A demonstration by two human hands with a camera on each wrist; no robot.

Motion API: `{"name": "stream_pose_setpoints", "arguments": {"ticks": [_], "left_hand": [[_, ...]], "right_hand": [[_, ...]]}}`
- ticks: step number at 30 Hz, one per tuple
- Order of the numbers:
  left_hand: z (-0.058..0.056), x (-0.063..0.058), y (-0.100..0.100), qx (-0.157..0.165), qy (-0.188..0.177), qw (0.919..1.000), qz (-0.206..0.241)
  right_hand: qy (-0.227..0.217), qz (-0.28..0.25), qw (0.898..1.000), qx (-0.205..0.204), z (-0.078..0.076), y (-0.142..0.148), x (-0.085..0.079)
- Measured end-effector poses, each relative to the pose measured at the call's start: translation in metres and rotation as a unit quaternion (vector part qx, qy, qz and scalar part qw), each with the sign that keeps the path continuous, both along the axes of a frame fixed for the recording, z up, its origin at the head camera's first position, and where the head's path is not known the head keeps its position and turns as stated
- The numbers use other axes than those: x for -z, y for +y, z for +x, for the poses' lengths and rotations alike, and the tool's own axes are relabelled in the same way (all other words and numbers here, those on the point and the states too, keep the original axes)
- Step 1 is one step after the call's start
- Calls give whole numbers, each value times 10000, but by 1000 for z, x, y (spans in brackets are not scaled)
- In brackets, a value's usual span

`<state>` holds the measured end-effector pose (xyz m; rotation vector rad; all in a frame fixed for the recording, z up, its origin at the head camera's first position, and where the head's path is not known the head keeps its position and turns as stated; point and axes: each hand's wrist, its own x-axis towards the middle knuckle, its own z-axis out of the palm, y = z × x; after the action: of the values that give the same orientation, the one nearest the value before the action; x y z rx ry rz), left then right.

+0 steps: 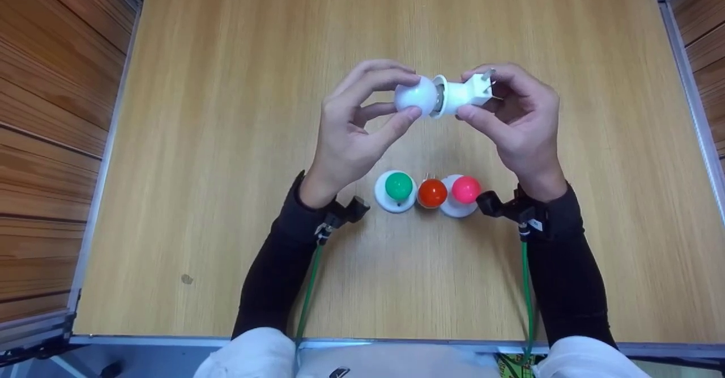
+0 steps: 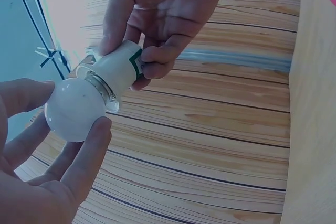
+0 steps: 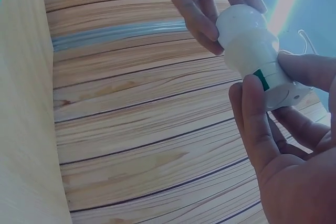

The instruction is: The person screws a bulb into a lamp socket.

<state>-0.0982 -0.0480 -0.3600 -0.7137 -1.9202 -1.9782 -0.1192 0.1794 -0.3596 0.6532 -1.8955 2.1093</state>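
Note:
My left hand (image 1: pixel 354 120) pinches a white light bulb (image 1: pixel 415 96) by its round globe, thumb on the near side and fingers on the far side. The bulb's metal base sits at the mouth of a white plug-in lamp socket (image 1: pixel 457 96), partly inside the flared rim. My right hand (image 1: pixel 524 120) grips the socket's body between thumb and fingers, with the metal prongs pointing right. A green band shows on the socket (image 2: pixel 137 62) in the left wrist view. Both hands hold the pieces in line above the table.
Below the hands on the wooden table (image 1: pixel 226 140) stand a green bulb (image 1: pixel 399 186) on a round white base, an orange-red bulb (image 1: pixel 432 193) and a pink bulb (image 1: pixel 466 189) at another white base (image 1: pixel 457 208). Green cables (image 1: pixel 310 287) run from the wrist cameras towards the person.

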Motion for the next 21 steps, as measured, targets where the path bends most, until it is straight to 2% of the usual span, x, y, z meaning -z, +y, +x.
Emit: {"name": "stream_pose_setpoints", "arguments": {"ticks": [5,11,17,21], "left_hand": [[-1,1,-1,25,76,10000,-11],[-2,2,-2,51,226,9997,28],[-3,3,-2,85,648,9978,-115],[-4,3,-3,-41,954,9947,-389]], "right_hand": [[143,25,9999,62,-1,0,1],[30,19,10000,-6,-1,1,2],[-325,-128,9990,-275,-3,3,5],[-531,-298,9969,-501,-6,4,7]]}}
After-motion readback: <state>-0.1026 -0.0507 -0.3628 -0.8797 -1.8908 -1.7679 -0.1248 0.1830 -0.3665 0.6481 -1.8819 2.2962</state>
